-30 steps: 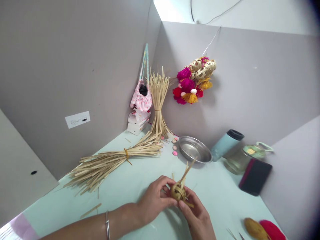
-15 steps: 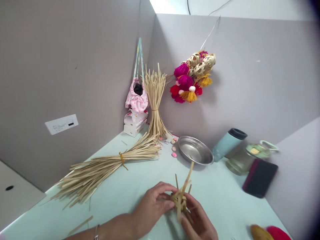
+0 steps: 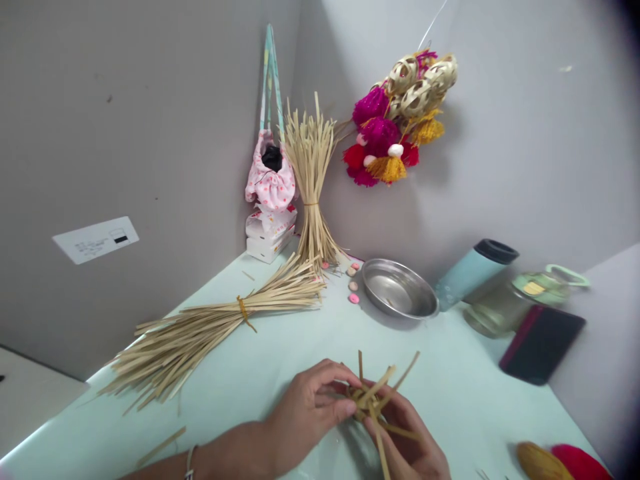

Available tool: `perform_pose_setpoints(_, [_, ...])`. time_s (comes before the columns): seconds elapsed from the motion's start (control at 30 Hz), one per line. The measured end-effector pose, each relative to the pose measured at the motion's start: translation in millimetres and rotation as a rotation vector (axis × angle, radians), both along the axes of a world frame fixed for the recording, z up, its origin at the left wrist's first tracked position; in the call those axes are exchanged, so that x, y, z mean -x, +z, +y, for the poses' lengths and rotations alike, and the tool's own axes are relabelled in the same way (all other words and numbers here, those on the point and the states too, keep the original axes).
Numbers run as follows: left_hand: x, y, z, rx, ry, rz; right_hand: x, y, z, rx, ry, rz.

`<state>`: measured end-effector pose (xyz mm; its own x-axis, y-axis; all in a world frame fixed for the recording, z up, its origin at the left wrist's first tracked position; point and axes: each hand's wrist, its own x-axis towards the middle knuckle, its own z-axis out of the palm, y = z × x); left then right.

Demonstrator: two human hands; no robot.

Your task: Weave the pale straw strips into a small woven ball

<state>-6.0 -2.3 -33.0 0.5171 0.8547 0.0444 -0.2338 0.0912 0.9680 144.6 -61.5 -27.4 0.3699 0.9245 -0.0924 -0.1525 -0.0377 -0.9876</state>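
Note:
My left hand (image 3: pixel 307 410) and my right hand (image 3: pixel 410 440) meet low in the middle of the view, both pinching a small woven straw ball (image 3: pixel 367 400) whose loose strip ends stick out upward and to the right. The left fingers curl round its left side. From below and the right, the right fingers close on it. The ball hovers just above the pale green table (image 3: pixel 280 347).
A tied bundle of straw strips (image 3: pixel 215 323) lies to the left; another bundle (image 3: pixel 311 187) leans upright in the corner beside a pink pouch (image 3: pixel 270 183). A steel bowl (image 3: pixel 399 290), teal tumbler (image 3: pixel 475 270), glass jar (image 3: pixel 520 300), dark case (image 3: pixel 543 343) and hanging tassels (image 3: pixel 397 120) stand right.
The straw ball has been turned in my fingers, so its loose strips now fan to the right instead of pointing up. The view has shifted closer and slightly up.

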Motion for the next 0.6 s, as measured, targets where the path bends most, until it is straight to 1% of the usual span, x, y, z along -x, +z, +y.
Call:
perform_pose_setpoints(0.17, [0.6,6.5,0.0,0.093,-0.013,-0.051,2.8,5.8,-2.3,-0.025,0.011,0.023])
perform_pose_setpoints(0.27, [0.2,8.9,-0.3,0.107,-0.021,-0.092,3.0,9.4,-2.9,-0.022,0.029,0.010])
perform_pose_setpoints(0.6, [-1.0,1.4,0.0,0.105,-0.047,-0.124,4.3,7.3,-2.2,-0.027,-0.007,-0.045])
